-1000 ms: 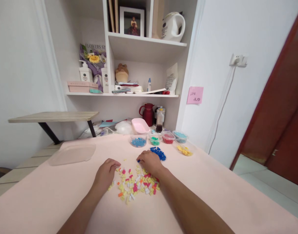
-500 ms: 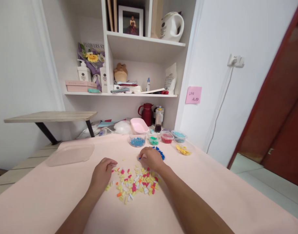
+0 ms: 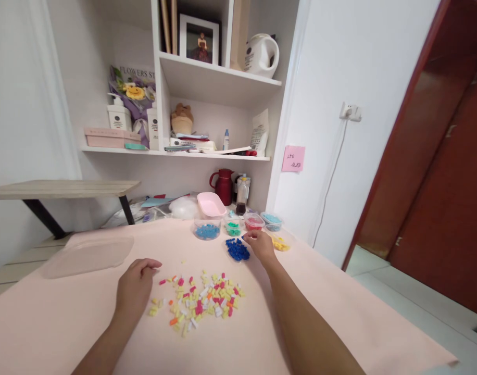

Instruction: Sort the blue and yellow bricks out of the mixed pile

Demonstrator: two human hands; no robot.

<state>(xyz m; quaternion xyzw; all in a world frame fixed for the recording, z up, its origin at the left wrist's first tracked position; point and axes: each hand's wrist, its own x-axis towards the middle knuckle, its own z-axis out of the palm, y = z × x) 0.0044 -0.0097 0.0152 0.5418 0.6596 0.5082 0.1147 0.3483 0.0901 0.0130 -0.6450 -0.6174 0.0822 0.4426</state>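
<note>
My right hand [image 3: 260, 246] is beside a pile of dark blue toy bricks [image 3: 237, 250], its thumb and fingers pinched on a small blue brick [image 3: 243, 237]. My left hand [image 3: 134, 288] rests on the cloth left of the scattered bricks, its fingers extended and loosely bent with nothing visible in them. Small yellow, white, pink and orange bricks [image 3: 207, 297] are spread over the cloth between my forearms. Right behind my right hand, a shallow clear container of yellow bricks [image 3: 280, 243] is partly hidden.
Clear tubs hold blue [image 3: 207, 231], green [image 3: 234, 227], red [image 3: 254, 222] and light blue pieces [image 3: 272, 221]. Behind them stand a pink basin [image 3: 211, 205], a red jug [image 3: 223, 187] and a bottle [image 3: 242, 197]. A clear lid [image 3: 88, 256] lies at left, near a small wooden shelf [image 3: 62, 189].
My right hand has moved right, from the left side of the dark blue pile to its right side, uncovering the pile. The camera has turned slightly right. My left hand stays beside the scattered bricks.
</note>
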